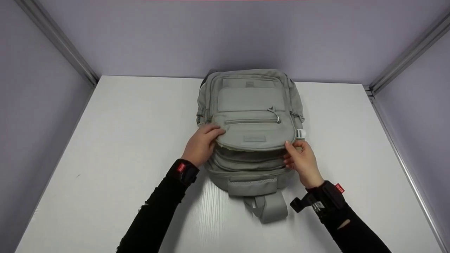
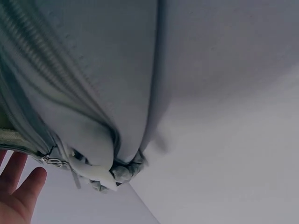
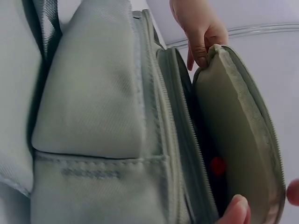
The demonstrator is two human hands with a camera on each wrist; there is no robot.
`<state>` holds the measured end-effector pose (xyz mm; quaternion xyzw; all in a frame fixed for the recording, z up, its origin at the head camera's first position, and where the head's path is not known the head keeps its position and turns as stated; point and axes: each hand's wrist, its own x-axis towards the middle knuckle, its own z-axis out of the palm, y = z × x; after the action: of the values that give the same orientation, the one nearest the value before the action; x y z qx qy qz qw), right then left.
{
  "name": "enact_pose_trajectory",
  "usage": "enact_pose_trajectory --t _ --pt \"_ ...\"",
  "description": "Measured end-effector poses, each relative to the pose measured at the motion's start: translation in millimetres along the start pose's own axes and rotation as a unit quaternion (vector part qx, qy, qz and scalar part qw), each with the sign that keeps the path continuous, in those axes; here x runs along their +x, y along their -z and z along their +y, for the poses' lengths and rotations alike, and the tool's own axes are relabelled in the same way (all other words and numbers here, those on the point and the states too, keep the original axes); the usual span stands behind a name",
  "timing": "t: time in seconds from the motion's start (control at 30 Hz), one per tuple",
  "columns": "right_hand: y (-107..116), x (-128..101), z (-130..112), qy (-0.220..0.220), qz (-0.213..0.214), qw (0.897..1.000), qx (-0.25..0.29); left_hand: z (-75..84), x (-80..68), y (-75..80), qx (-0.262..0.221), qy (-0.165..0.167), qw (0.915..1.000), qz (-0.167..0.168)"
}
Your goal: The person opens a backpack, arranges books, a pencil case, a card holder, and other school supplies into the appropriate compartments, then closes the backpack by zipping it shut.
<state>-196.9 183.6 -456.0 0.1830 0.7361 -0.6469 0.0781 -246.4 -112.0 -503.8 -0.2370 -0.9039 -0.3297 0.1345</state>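
A grey-green backpack lies on its back, its top toward me and its front flap unzipped and lifted. My left hand pinches the flap's left edge; its thumb and fingers grip the cloth in the right wrist view. At the right edge, my right hand holds the flap between thumb and fingers. Between flap and bag the pocket gapes, showing a pale lining and a small red spot deep inside. Zipper teeth run along both edges of the opening.
The backpack rests on a white table, close to the pale back wall. Its carry handle and a loose strap point toward me. A white buckle sits at its right side. Side walls flank the table.
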Motion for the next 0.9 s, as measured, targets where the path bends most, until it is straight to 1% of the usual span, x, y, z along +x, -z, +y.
enact_pose_trajectory --t 0.1,0.2,0.33,0.5,0.67,0.8,0.9 --pt "-1.7 1.3 5.8 -0.005 0.005 1.0 -0.006 -2.8 -4.2 -3.6 0.004 -0.011 0.9999 0.003" --pt "-2.0 3.0 10.9 -0.005 0.006 1.0 -0.015 -6.0 -6.9 -7.3 0.011 -0.011 0.9999 0.002" --pt "-1.3 5.8 15.7 -0.01 -0.001 1.0 -0.022 -8.5 -10.0 -11.3 0.017 0.002 0.9997 -0.015" --pt "-1.5 9.9 19.3 -0.013 -0.007 1.0 -0.021 -7.6 -13.5 -15.0 0.005 0.025 0.9988 -0.042" --pt "-3.2 13.8 21.8 -0.011 -0.007 1.0 -0.009 -6.7 -14.4 -18.6 0.002 0.032 0.9987 -0.039" --pt "-3.8 18.1 24.3 -0.007 -0.006 1.0 0.0 -7.0 -16.1 -19.7 0.012 0.025 0.9988 -0.041" --pt "-2.6 22.5 24.0 -0.005 -0.002 1.0 -0.01 -6.3 -18.2 -19.4 0.033 0.004 0.9986 -0.04"
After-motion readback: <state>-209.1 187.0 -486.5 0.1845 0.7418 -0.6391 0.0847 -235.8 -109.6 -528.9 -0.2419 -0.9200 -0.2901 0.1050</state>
